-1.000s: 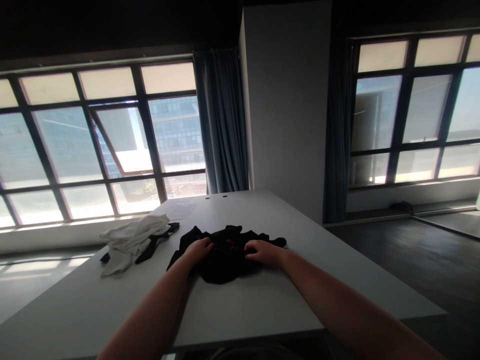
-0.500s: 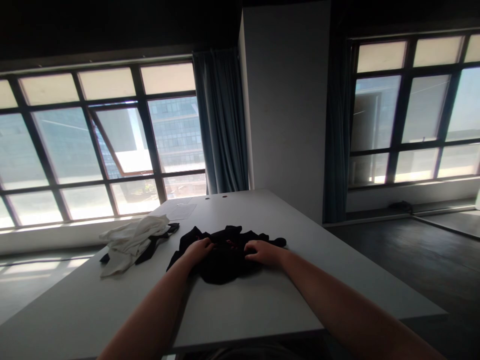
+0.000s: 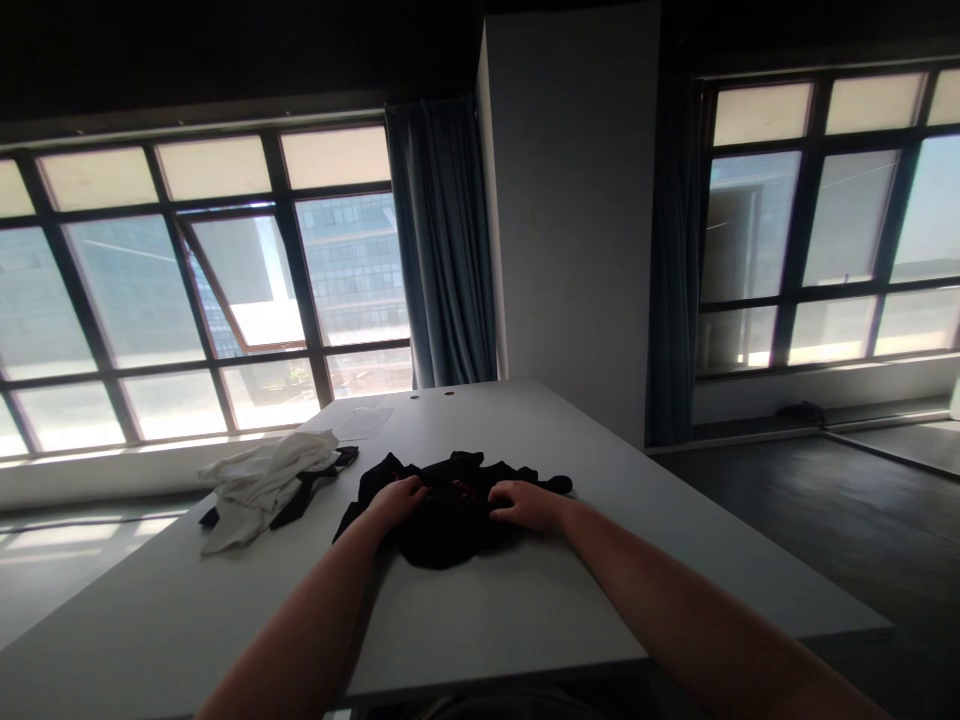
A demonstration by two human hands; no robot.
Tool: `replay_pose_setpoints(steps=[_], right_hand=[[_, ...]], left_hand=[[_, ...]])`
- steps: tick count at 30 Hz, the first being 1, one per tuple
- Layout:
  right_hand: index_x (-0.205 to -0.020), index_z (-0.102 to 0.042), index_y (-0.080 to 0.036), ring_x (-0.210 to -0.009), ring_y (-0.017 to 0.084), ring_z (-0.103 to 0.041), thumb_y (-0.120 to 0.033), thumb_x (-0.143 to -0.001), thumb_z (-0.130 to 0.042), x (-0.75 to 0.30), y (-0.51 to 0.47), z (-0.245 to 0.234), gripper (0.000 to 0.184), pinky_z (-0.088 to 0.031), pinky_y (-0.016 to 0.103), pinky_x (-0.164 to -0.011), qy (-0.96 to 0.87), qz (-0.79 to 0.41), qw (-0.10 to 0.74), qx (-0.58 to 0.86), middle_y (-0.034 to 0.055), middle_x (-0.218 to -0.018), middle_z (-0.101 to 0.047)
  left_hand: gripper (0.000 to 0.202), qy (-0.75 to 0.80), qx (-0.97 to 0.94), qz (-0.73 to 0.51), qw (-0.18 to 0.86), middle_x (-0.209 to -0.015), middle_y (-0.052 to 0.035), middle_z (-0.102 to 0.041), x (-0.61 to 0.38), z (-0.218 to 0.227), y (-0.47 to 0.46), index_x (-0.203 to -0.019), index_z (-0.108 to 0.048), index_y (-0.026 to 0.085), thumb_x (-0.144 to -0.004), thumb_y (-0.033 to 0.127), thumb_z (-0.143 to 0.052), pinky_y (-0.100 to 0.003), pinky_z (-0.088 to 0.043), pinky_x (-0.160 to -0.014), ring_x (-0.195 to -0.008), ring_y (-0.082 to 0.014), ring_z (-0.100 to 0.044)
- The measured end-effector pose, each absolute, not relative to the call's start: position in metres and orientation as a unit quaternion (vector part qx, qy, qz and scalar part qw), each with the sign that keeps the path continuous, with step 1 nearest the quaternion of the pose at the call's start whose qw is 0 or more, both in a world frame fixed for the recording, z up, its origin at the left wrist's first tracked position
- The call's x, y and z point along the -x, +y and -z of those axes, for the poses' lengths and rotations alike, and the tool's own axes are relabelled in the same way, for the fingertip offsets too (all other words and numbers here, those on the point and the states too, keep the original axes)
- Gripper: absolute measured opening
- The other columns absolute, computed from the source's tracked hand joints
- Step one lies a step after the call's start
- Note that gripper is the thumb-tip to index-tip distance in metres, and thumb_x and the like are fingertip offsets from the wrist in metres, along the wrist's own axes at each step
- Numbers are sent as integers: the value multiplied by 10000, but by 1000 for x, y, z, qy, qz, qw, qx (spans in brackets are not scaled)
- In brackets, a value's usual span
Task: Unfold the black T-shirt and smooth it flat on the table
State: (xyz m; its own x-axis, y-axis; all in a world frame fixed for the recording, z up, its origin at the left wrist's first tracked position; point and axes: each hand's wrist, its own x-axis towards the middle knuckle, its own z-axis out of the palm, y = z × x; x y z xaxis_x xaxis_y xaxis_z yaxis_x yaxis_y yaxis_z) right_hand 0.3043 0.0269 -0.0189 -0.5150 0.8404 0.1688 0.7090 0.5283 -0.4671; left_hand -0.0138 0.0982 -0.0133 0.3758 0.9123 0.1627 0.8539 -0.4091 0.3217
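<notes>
A crumpled black garment [image 3: 450,530] with small reddish details lies bunched on the white table [image 3: 510,610] in front of me. My left hand [image 3: 399,500] rests at its left part, fingers curled and closed on the cloth. On the other side, my right hand [image 3: 521,503] has its fingers bent into the right part of the same garment. Some fingertips are lost in the dark folds. What kind of garment it is cannot be told from its heap.
To the left, a white cloth [image 3: 262,485] lies heaped with a black piece [image 3: 296,503] partly under it. A thin clear sheet [image 3: 365,422] is near the table's far left edge. Behind the table stand a pillar [image 3: 574,230] and a blue curtain [image 3: 442,240].
</notes>
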Motion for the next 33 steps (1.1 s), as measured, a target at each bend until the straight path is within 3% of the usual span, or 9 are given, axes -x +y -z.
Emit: replay_pose_setpoints(steps=[14, 22, 27, 33], right_hand=[[-1146, -728, -200, -1060, 248, -639, -373, -856, -752, -306, 30, 23, 339, -475, 352, -972, -856, -164, 193, 451, 77, -1163, -692], [-1079, -739, -189, -1001, 231, -642, -295, -851, -723, -304, 29, 23, 252, -473, 333, -927, -861, -148, 201, 442, 72, -1128, -694], [-994, -738, -178, -942, 221, -650, -241, -845, -695, -301, 26, 20, 167, -461, 303, -843, -848, -148, 217, 461, 63, -1032, -719], [-976, -739, -179, -892, 205, -654, -268, -891, -648, -300, 27, 19, 153, -419, 285, -777, -832, -143, 226, 486, 53, -975, -734]], left_hand=[[261, 495, -846, -181, 76, -867, -40, -732, 13, 8, 94, -929, -691, 219, -999, 381, -499, -292, -417, -714, -817, -205, -667], [269, 383, -890, -242, 47, -1041, -53, -728, -11, -14, 55, -977, -708, 245, -1002, 406, -494, -339, -465, -927, -1014, -232, -655], [274, 278, -944, -135, 115, -1063, -40, -728, -28, -21, 28, -1117, -727, 270, -920, 440, -643, -329, -487, -916, -994, -236, -658], [466, 244, -957, -95, 126, -1215, -61, -687, -22, -9, 42, -1230, -707, 284, -819, 490, -780, -396, -448, -1062, -1166, -293, -621]])
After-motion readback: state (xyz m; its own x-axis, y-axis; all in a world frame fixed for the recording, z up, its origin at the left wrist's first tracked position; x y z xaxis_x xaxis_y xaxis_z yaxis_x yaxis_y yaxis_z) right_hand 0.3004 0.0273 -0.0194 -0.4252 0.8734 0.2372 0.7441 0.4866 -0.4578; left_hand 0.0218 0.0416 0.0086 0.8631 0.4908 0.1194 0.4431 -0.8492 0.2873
